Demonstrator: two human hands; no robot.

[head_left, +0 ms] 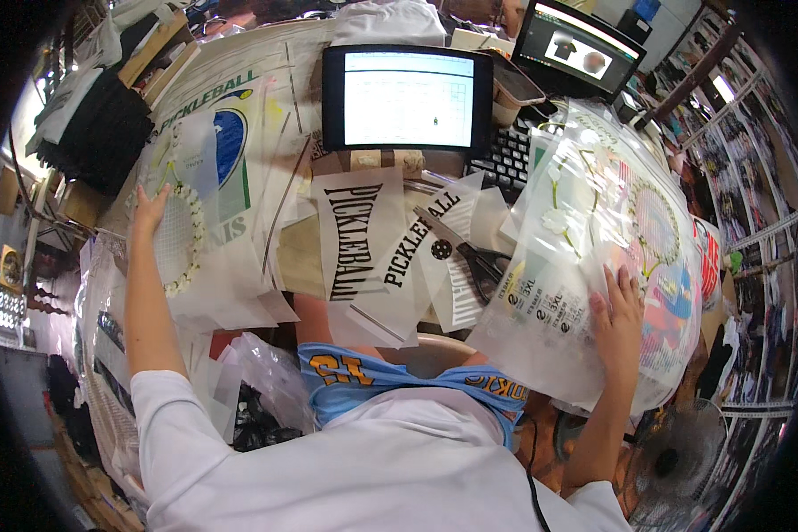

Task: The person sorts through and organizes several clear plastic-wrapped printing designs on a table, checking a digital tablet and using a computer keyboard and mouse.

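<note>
My left hand (151, 211) rests with thumb and fingers apart on a translucent film sheet (232, 275), beside a printed racket (184, 239) edged with small white flowers. Over on the right, my right hand (619, 310) lies with fingers spread on a stack of clear printed film sheets (523, 341) bearing flowers, another racket and small rows of black lettering. Between the hands are cut film strips (355, 230) with dark lettering. Black-handled scissors (479, 262) lie across these strips, touched by neither hand.
A lit screen (406, 97) stands at the back middle, with a black keyboard (505, 160) to its right and a second monitor (580, 46) behind. Dark folded cloth (93, 129) is piled at far left. A fan (674, 457) stands low on the right.
</note>
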